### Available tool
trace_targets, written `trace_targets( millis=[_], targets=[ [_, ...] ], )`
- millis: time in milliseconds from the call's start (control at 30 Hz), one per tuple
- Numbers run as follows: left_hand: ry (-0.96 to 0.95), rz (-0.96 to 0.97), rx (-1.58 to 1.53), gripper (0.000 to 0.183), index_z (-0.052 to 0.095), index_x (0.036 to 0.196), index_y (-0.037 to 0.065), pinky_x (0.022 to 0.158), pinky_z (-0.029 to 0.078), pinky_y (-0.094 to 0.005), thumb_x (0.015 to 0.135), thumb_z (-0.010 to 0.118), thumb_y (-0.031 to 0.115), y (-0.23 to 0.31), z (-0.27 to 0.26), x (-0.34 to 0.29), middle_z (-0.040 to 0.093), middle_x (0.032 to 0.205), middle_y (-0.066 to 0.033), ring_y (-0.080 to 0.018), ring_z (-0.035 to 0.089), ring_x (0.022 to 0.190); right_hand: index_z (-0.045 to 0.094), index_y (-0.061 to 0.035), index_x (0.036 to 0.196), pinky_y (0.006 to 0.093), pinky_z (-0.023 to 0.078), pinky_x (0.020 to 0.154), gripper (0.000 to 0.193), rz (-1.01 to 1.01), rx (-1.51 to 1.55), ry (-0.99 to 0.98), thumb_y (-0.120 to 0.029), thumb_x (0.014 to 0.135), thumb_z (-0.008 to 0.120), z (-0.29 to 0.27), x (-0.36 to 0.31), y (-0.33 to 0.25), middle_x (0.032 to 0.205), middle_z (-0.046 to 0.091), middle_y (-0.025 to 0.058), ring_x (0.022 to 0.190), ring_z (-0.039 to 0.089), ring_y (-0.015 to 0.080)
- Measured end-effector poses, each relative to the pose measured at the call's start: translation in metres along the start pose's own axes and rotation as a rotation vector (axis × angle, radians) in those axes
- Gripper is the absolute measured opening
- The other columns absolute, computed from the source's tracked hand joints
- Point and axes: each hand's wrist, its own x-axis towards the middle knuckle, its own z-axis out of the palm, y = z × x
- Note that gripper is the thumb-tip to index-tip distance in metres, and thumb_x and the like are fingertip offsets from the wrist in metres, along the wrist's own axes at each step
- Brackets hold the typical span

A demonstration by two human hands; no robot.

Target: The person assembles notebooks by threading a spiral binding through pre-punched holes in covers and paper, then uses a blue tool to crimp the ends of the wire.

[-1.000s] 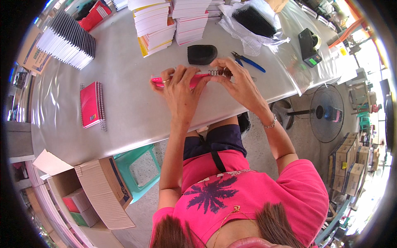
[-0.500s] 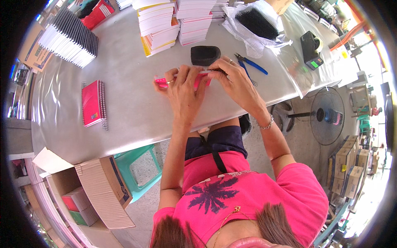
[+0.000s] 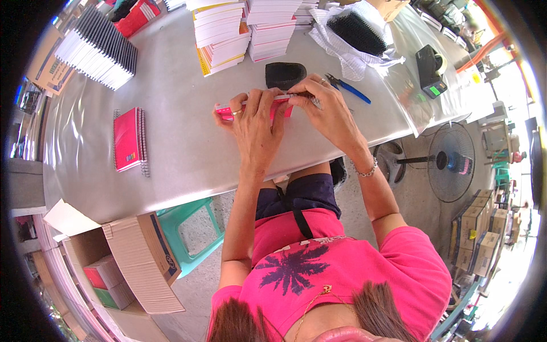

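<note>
A small notebook with a pink-red cover [image 3: 225, 112] stands on its edge on the table, held under the bent fingers of my left hand [image 3: 253, 122]. My right hand [image 3: 330, 108] pinches a thin dark wire coil [image 3: 315, 102] at the right end of the notebook's upper edge. How far the coil runs through the pages is hidden by my fingers. Just beyond my hands lies a dark, rounded block [image 3: 285, 74]. Blue-handled cutting pliers [image 3: 354, 92] rest beyond my right hand.
On the silvery table [image 3: 182, 148] a red spiral notebook [image 3: 128, 139] lies at left. Paper stacks [image 3: 219, 43], black-coiled notebooks [image 3: 99, 51], wrapped coils [image 3: 358, 34] and a tape dispenser [image 3: 430, 71] stand farther back. An open carton [image 3: 139, 259], green stool [image 3: 191, 236] and fan [image 3: 450, 161] are below.
My right hand has shifted slightly at the notebook's right end, and more of the coil shows beside its fingers. My left hand keeps its hold. The view has moved a little.
</note>
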Motion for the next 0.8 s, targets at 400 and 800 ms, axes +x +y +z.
trace_targets(
  millis=[400,800],
  targets=[
    [-0.01,-0.004,0.019,0.024,0.066,0.109,0.024,0.097,0.019,-0.0553,0.085,0.069,0.029,-0.001,0.003,0.0,0.06,0.099,0.0056,-0.0237,0.048,0.108,0.06,-0.0005,0.106,0.0418,0.049,0.077,0.021,-0.132,-0.015,-0.007,-0.003,0.085,0.063,0.003,0.003,0.007,0.099,0.065,0.0161,0.087,0.062,0.036],
    [-0.019,-0.022,0.005,0.026,0.066,0.11,0.024,0.097,0.02,-0.0572,0.086,0.068,0.034,0.002,0.003,0.001,0.061,0.099,0.0057,-0.0242,0.049,0.108,0.059,-0.0005,0.108,0.0424,0.046,0.087,0.023,-0.256,-0.218,-0.054,-0.003,0.086,0.061,0.003,0.004,0.014,0.099,0.057,0.0136,0.1,0.055,0.0334]
  ],
)
